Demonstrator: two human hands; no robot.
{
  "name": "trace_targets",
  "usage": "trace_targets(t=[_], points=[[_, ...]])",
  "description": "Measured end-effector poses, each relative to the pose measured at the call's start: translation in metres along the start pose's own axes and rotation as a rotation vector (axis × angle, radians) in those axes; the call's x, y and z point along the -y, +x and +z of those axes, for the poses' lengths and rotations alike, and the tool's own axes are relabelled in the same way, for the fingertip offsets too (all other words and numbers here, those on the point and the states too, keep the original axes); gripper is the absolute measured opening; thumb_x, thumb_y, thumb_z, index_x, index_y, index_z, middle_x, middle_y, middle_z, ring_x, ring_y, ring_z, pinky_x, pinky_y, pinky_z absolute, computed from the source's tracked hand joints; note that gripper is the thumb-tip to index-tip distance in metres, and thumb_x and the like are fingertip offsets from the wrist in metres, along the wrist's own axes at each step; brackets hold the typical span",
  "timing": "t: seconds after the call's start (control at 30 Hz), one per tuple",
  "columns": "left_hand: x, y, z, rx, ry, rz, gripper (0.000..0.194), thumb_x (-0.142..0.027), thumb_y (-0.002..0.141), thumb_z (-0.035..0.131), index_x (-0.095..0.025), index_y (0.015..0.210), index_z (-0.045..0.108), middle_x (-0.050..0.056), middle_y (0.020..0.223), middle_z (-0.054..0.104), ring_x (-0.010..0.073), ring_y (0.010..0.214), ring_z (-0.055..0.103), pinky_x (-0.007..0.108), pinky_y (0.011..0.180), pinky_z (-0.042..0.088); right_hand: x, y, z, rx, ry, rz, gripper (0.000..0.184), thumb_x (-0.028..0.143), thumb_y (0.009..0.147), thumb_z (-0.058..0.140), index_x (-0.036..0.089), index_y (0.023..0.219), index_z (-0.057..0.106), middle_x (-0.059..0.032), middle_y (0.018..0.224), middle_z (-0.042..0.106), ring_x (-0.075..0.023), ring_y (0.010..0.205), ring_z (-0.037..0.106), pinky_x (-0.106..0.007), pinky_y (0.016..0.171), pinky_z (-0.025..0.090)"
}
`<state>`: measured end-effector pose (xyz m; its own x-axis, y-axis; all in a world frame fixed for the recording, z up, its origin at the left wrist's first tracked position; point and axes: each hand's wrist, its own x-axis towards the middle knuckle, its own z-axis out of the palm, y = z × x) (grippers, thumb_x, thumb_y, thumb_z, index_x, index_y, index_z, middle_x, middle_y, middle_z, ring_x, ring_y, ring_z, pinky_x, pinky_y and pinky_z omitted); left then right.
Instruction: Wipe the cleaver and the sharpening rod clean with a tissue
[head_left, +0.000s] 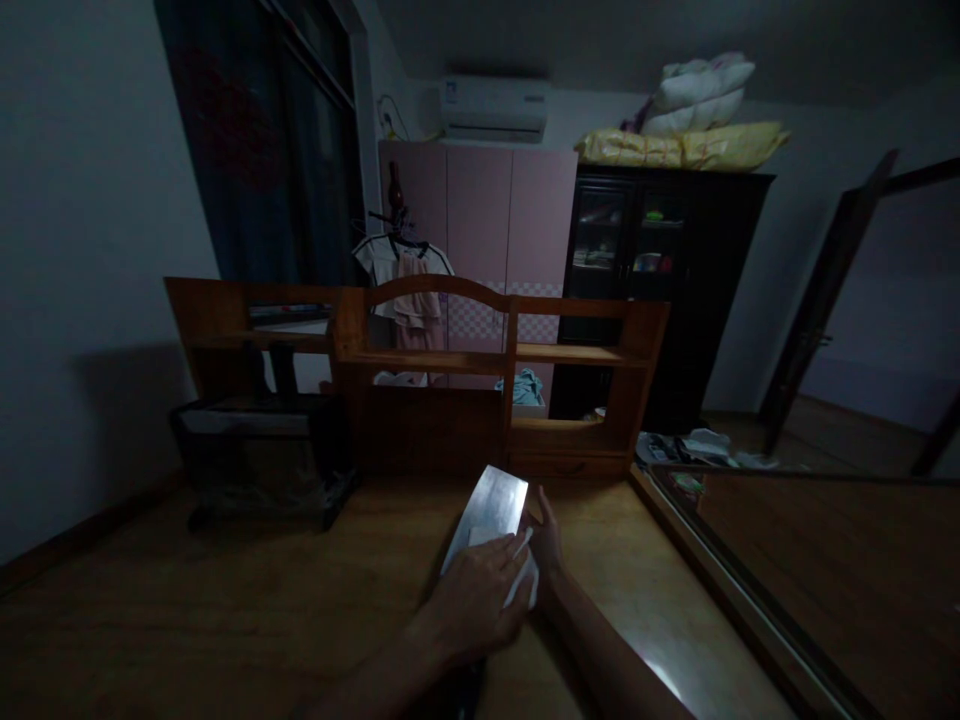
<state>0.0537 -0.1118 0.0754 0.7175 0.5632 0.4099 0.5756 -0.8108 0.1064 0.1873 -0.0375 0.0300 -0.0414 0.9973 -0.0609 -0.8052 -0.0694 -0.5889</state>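
A broad, shiny metal blade, which looks like a cleaver [500, 492], is tilted up in front of me over the wooden surface [360, 600]. A dark shape below my left wrist may be its handle, but it is mostly hidden. My left hand [484, 590] lies across the lower blade, its fingers closed on a crumpled white tissue [529, 585] pressed to the metal. At the blade's right edge is my right hand [549, 535], with one finger pointing up and the others partly hidden behind the blade and tissue; it seems to steady the blade.
A wooden shelf unit [510, 330] stands along the far edge of the surface. To the left is a dark, box-shaped item [255, 460]. A raised ledge [720, 580] runs down the right side. Farther back are wardrobes [480, 215] and hanging clothes [405, 265].
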Motion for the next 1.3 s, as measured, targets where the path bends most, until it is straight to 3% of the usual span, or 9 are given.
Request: trace_targets(t=[0.1, 0.17, 0.27, 0.4, 0.6, 0.87, 1.07, 1.17, 1.3], points=[[0.011, -0.007, -0.008, 0.018, 0.011, -0.005, 0.044, -0.033, 0.096, 0.027, -0.017, 0.133, 0.046, 0.009, 0.139, 0.045, 0.0206, 0.126, 0.045, 0.037, 0.106, 0.038, -0.004, 0.001, -0.002, -0.003, 0.022, -0.070, 0.021, 0.041, 0.076, 0.063, 0.024, 0.087, 0.067, 0.0040, 0.058, 0.068, -0.0142, 0.047, 0.062, -0.030, 0.064, 0.055], [0.021, -0.011, -0.009, -0.002, 0.036, -0.036, 0.045, -0.032, 0.096, 0.027, -0.017, 0.135, 0.043, 0.009, 0.140, 0.044, 0.0205, 0.128, 0.042, 0.037, 0.107, 0.036, -0.004, -0.002, 0.001, 0.057, 0.029, -0.011, 0.025, 0.043, 0.079, 0.059, 0.021, 0.089, 0.067, 0.0024, 0.058, 0.068, -0.0146, 0.049, 0.062, -0.030, 0.064, 0.055], [0.036, -0.016, -0.008, -0.041, 0.083, -0.098, 0.046, -0.031, 0.096, 0.028, -0.016, 0.136, 0.041, 0.009, 0.142, 0.041, 0.0217, 0.130, 0.040, 0.039, 0.109, 0.034, -0.001, -0.010, 0.008, 0.183, 0.062, 0.153, 0.042, 0.053, 0.081, 0.053, 0.014, 0.092, 0.066, -0.0054, 0.067, 0.070, -0.0213, 0.066, 0.068, -0.036, 0.071, 0.055], [0.052, -0.024, -0.007, -0.048, 0.083, -0.155, 0.045, -0.031, 0.096, 0.027, -0.020, 0.137, 0.040, 0.006, 0.143, 0.040, 0.0216, 0.130, 0.040, 0.041, 0.108, 0.035, 0.001, -0.014, 0.014, 0.218, 0.116, 0.186, 0.044, 0.054, 0.081, 0.053, 0.013, 0.093, 0.064, -0.0089, 0.082, 0.072, -0.0242, 0.082, 0.069, -0.038, 0.077, 0.053], [0.048, -0.036, -0.013, 0.011, 0.052, -0.189, 0.046, -0.035, 0.096, 0.027, -0.023, 0.140, 0.036, 0.004, 0.145, 0.036, 0.0211, 0.130, 0.039, 0.040, 0.107, 0.035, 0.001, -0.013, 0.014, 0.218, 0.099, 0.182, 0.038, 0.050, 0.082, 0.054, 0.014, 0.089, 0.063, -0.0078, 0.080, 0.071, -0.0233, 0.081, 0.068, -0.036, 0.076, 0.053], [0.027, -0.045, -0.012, 0.042, -0.039, -0.101, 0.047, -0.032, 0.097, 0.030, -0.024, 0.143, 0.029, 0.002, 0.148, 0.030, 0.0191, 0.133, 0.034, 0.038, 0.109, 0.033, 0.000, -0.010, 0.010, 0.192, 0.068, 0.183, 0.043, 0.056, 0.082, 0.050, 0.015, 0.088, 0.064, -0.0076, 0.074, 0.071, -0.0243, 0.076, 0.068, -0.036, 0.069, 0.053], [0.018, -0.046, -0.040, 0.169, -0.250, 0.086, 0.046, -0.024, 0.098, 0.025, -0.034, 0.143, 0.025, -0.005, 0.147, 0.031, 0.0162, 0.134, 0.032, 0.037, 0.111, 0.030, 0.002, -0.012, 0.010, 0.192, 0.060, 0.176, 0.044, 0.055, 0.083, 0.049, 0.015, 0.091, 0.064, -0.0068, 0.075, 0.071, -0.0243, 0.077, 0.067, -0.038, 0.072, 0.051], [0.027, -0.046, -0.050, 0.211, -0.342, 0.162, 0.043, -0.024, 0.099, 0.024, -0.035, 0.140, 0.032, -0.005, 0.143, 0.039, 0.0160, 0.131, 0.037, 0.037, 0.110, 0.030, 0.002, -0.011, 0.009, 0.200, 0.092, 0.170, 0.041, 0.053, 0.084, 0.050, 0.016, 0.088, 0.064, -0.0049, 0.074, 0.070, -0.0229, 0.075, 0.067, -0.037, 0.074, 0.051], [0.049, -0.046, -0.046, 0.143, -0.417, 0.167, 0.041, -0.030, 0.100, 0.023, -0.032, 0.125, 0.054, -0.003, 0.131, 0.055, 0.0163, 0.122, 0.049, 0.035, 0.106, 0.035, 0.001, -0.010, 0.009, 0.252, 0.129, 0.166, 0.044, 0.056, 0.084, 0.048, 0.015, 0.090, 0.064, -0.0059, 0.078, 0.070, -0.0223, 0.076, 0.066, -0.037, 0.075, 0.051]])
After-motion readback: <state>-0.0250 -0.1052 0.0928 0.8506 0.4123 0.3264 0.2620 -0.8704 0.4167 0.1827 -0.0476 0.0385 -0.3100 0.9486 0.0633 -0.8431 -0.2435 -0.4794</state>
